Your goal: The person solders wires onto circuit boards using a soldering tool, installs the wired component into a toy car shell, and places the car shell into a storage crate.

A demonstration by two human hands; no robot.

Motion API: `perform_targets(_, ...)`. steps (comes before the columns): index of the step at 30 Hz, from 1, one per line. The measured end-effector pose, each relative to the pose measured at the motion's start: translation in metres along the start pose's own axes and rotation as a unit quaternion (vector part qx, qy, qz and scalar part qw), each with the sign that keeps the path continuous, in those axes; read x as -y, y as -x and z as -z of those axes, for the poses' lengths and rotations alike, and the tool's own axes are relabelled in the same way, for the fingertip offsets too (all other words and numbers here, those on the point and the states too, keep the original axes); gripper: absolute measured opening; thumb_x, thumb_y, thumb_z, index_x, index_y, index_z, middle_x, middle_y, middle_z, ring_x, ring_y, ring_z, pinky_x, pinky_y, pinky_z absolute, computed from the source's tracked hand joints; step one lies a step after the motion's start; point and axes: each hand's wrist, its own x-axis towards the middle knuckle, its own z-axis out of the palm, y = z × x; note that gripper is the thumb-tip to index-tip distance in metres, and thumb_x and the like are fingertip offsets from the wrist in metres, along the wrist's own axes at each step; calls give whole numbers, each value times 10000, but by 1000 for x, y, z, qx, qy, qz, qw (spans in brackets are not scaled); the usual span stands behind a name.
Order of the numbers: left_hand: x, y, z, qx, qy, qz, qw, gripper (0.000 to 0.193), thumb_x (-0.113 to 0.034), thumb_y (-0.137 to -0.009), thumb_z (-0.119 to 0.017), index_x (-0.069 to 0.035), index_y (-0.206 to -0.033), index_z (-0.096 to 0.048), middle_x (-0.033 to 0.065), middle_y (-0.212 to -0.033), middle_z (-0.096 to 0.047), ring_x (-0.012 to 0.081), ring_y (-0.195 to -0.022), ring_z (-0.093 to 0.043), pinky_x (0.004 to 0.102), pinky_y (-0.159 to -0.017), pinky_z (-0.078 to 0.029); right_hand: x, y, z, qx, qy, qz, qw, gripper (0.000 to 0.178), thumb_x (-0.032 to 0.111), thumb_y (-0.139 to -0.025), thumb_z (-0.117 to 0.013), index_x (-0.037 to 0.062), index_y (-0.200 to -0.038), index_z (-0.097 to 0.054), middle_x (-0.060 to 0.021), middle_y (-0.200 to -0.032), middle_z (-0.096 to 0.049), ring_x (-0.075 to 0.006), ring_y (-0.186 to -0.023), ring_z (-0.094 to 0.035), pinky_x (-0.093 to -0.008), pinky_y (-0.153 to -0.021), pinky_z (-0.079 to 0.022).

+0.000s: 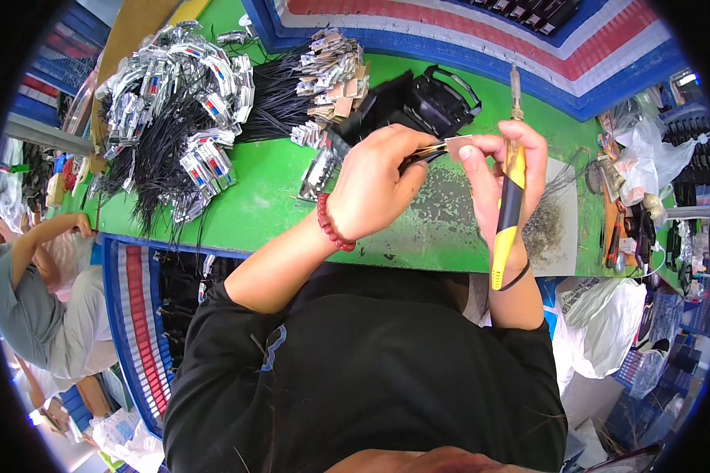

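Green bench (292,197): we are working above its worn grey patch, with heaps of black leads and silver tags lying well to our left.
Yellow-handled iron (510,197): our right hand (503,162) is clamping it against the palm, long axis near upright, tip pointing away from us.
Left hand (375,185): we are closing its fingers around thin black leads (420,154) running rightward.
Small tag (456,146): our right thumb and forefinger are pinching it, touching the lead ends, between both hands.
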Motion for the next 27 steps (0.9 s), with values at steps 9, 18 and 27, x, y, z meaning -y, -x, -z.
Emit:
perform_targets(9,-10,7,-2,81,21,41,996,79,7,-846,-628,-2,-921,-653,79,-743,-661,160,-644,-639,287,-570,-481,-7,14,43,-81,-17,1,997,496,-61,-821,-690,65,-1223,-427,-93,-835,-658,-169,-755,-650,-279,-718,-516)
perform_targets(18,6,-14,34,199,-175,-82,961,200,30,-821,-583,-27,-996,-661,84,-760,-603,241,-712,-620,348,-649,-498,-34,69,99,-173,156,5,972,436,-93,-827,-652,31,-1190,-446,-109,-898,-618,-176,-833,-630,-327,-793,-526)
perform_targets(27,94,-97,-67,278,-125,-346,887,217,-3,-739,-603,-52,-937,-678,101,-1093,-668,270,-1108,-603,435,-1008,-453,-16,79,82,20,401,101,910,270,-44,-754,-706,91,-943,-567,-112,-883,-714,-254,-702,-645,-345,-625,-491)
